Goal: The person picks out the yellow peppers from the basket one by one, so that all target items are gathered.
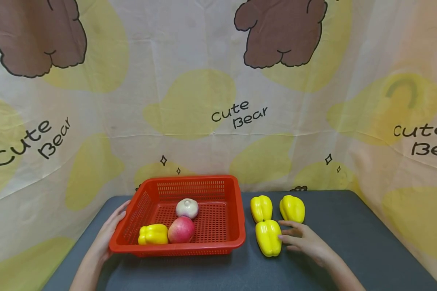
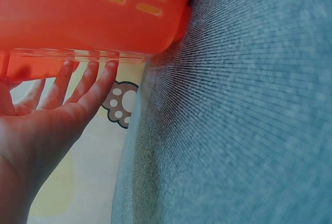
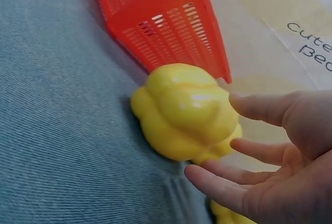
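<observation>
A red plastic basket (image 1: 236, 226) holds a yellow bell pepper (image 1: 153, 234), a pink-red apple (image 1: 181, 230) and a whitish bulb like an onion or garlic (image 1: 187, 208). My left hand (image 1: 109, 232) rests against the basket's left side; in the left wrist view its extended fingertips (image 2: 110, 65) meet the wall. To the basket's right, my right hand (image 1: 307, 242) has spread fingers right at the near yellow bell pepper (image 1: 268, 239). Thumb and fingers stand apart beside that pepper in the right wrist view. Just behind are two more yellow bell peppers, one left (image 1: 261, 208) and one right (image 1: 292, 208).
Everything stands on a dark grey-blue tabletop (image 1: 349, 234). A cloth backdrop (image 1: 189, 101) with printed bears and lettering hangs behind the table and along both sides. The loose peppers lie close together near the basket's right wall.
</observation>
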Motion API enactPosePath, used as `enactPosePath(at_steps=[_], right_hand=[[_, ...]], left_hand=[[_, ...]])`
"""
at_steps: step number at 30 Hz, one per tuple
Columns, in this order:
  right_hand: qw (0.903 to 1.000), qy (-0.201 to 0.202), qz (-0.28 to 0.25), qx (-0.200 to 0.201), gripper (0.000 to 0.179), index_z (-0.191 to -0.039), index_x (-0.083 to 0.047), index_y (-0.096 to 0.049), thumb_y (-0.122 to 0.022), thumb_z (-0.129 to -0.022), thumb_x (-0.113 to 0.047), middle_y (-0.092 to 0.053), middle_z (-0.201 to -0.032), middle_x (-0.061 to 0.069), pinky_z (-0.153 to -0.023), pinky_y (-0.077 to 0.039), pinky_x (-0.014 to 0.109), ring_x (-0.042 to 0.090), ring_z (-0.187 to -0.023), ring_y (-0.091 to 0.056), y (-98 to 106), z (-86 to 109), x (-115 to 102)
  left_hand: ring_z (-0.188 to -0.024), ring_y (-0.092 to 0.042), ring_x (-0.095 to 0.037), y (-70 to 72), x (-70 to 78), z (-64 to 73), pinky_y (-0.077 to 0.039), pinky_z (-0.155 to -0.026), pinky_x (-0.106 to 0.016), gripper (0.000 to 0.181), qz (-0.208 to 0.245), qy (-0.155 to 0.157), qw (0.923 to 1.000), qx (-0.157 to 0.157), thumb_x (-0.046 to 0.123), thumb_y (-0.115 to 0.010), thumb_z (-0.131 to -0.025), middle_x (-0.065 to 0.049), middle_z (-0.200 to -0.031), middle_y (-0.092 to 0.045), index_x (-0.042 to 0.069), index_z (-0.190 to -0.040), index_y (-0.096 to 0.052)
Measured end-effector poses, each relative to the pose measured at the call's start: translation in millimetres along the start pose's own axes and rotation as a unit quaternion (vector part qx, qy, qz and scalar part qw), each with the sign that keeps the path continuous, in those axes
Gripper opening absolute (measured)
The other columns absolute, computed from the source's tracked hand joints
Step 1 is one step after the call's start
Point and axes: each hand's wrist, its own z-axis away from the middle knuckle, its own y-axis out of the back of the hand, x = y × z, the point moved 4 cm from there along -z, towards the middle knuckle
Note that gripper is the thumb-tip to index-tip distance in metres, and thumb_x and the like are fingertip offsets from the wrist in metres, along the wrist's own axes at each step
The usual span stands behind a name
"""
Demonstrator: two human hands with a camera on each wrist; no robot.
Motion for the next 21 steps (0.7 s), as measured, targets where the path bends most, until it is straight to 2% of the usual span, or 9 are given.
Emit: enactPosePath(at_steps=[4, 9, 21], right_hand=[[0.9997, 0.014, 0.020, -0.001, 0.065, -0.150, 0.015, -0.043, -0.070, -0.104, -0.024, -0.065, -0.129, 0.026, -0.094, -0.060, 0.053, 0.036, -0.113, -0.069, 5, 3.9, -5], [0.9988, 0.033, 0.035, 0.005, 0.059, -0.147, 0.015, -0.047, -0.068, -0.105, -0.021, -0.067, -0.125, 0.021, -0.095, -0.060, 0.054, 0.036, -0.112, -0.068, 8, 8.2, -11], [0.9981, 0.042, 0.038, 0.026, 0.054, -0.144, 0.014, -0.051, -0.063, -0.108, -0.024, -0.062, -0.136, 0.033, -0.093, -0.061, 0.052, 0.038, -0.111, -0.070, 9, 12.8, -20]], left_hand=[[-0.112, -0.066, 0.000, -0.2, 0.4, 0.5, -0.061, -0.091, -0.029, 0.060, 0.001, 0.000, 1.0000, 0.000, 0.043, -0.036, -0.115, 0.031, -0.127, -0.058, 0.025, -0.169, -0.015], [-0.112, -0.067, 0.000, -1.4, 1.4, 1.3, -0.061, -0.090, -0.029, 0.061, 0.004, -0.007, 1.0000, -0.002, 0.042, -0.036, -0.116, 0.030, -0.127, -0.059, 0.023, -0.169, -0.014], [-0.111, -0.067, -0.001, -2.4, 1.8, 1.5, -0.061, -0.089, -0.029, 0.064, 0.005, -0.012, 0.9999, -0.004, 0.042, -0.037, -0.116, 0.029, -0.126, -0.060, 0.019, -0.170, -0.012]])
